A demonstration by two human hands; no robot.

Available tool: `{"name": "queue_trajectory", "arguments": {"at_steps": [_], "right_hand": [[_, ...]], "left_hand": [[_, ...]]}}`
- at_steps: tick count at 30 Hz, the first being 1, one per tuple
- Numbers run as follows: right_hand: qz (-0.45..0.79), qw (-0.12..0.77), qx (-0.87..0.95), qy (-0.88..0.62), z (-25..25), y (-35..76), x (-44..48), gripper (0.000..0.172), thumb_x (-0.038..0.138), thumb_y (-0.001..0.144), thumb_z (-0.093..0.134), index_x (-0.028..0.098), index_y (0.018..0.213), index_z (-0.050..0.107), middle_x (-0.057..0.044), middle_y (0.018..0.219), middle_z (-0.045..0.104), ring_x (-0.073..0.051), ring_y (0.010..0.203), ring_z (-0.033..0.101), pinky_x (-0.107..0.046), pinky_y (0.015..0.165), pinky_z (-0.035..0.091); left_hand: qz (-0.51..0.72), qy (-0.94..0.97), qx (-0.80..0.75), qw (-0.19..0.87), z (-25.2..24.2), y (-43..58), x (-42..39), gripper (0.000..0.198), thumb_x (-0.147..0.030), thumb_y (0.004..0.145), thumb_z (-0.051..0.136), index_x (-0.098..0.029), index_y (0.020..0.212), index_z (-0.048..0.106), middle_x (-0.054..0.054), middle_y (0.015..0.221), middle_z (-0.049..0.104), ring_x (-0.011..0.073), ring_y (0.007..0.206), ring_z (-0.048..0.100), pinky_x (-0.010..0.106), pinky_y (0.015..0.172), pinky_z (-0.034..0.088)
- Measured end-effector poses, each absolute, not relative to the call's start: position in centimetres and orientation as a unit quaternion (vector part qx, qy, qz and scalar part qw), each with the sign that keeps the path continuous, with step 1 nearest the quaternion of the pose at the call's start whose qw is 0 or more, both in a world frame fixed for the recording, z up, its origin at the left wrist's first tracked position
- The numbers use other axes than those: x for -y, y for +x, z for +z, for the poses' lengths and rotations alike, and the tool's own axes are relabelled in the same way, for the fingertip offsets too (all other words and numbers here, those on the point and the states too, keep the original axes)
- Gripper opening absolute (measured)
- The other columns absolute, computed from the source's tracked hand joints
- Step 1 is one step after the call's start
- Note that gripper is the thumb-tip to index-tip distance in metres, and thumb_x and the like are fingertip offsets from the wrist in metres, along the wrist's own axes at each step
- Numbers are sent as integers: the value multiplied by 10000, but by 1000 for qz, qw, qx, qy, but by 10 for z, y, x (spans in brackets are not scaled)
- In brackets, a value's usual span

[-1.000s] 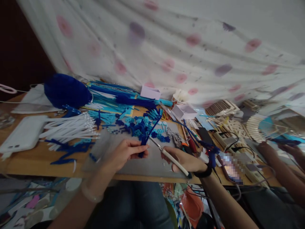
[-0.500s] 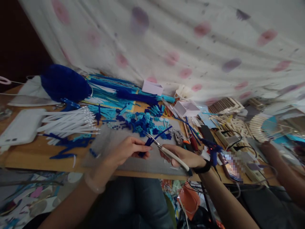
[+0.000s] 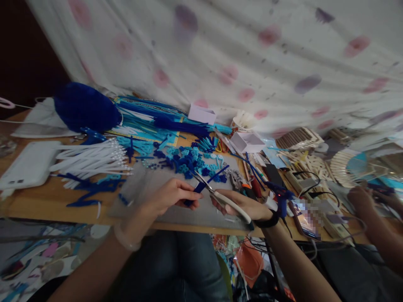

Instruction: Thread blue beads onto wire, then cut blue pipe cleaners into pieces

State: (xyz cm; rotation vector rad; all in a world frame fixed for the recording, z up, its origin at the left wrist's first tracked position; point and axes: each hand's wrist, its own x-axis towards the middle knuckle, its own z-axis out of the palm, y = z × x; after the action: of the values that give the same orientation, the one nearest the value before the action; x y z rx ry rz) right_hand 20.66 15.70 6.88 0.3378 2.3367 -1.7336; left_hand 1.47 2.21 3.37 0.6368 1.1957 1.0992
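My left hand [image 3: 176, 195] is closed on dark blue pipe cleaners [image 3: 199, 188], pinched between thumb and fingers. My right hand [image 3: 237, 203] grips scissors [image 3: 228, 202] with pale handles. The scissor blades are parted and lie across the pipe cleaners just beyond my left fingertips; I cannot tell whether they touch. One blue strand slants up to the right past the blades. Behind both hands lies a heap of blue and turquoise fuzzy flowers [image 3: 189, 159] on a grey mat [image 3: 141, 188].
White beaded sticks [image 3: 94, 161] and a white power bank-like case [image 3: 30, 165] lie at left. A dark blue glue gun [image 3: 280, 195], power strip [image 3: 297, 184] and phone [image 3: 305, 220] stand at right. Another person's hands [image 3: 362, 199] work at far right.
The scissors have opened slightly wider around the pipe cleaners. My hands stay nearly in place. At far right, the other person's hand has moved and a second one has come into view.
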Motion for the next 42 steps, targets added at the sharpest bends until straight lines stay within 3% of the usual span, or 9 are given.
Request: {"name": "queue_trajectory", "arguments": {"at_steps": [9, 22, 35, 42], "right_hand": [[-597, 112, -785, 123, 55, 211, -158, 549, 735, 821, 501, 191, 893, 502, 5, 789, 457, -136, 682, 414, -280, 614, 375], [-576, 116, -790, 175, 45, 211, -152, 427, 602, 911, 488, 197, 775, 501, 22, 660, 505, -135, 621, 495, -276, 597, 396], [-622, 117, -746, 208, 35, 201, -145, 483, 662, 867, 502, 206, 711, 462, 36, 626, 478, -113, 518, 521, -257, 508, 450], [-618, 134, -752, 186, 33, 200, -146, 505, 712, 853, 459, 215, 763, 472, 10, 696, 515, -151, 615, 548, -304, 621, 474]], "left_hand": [[441, 312, -535, 649, 34, 10, -24, 137, -292, 687, 744, -179, 610, 753, 22, 611, 694, 122, 594, 604, 232, 625, 468], [437, 298, -529, 663, 22, 7, -25, 123, -301, 655, 751, -182, 631, 764, 27, 629, 708, 115, 564, 597, 220, 601, 468], [446, 267, -549, 654, 15, 0, -24, 147, -307, 617, 779, -162, 620, 763, 37, 631, 707, 120, 572, 587, 232, 611, 472], [443, 272, -562, 643, 10, -2, -21, 155, -323, 626, 786, -170, 622, 763, 36, 628, 712, 124, 581, 592, 238, 607, 449]]}}
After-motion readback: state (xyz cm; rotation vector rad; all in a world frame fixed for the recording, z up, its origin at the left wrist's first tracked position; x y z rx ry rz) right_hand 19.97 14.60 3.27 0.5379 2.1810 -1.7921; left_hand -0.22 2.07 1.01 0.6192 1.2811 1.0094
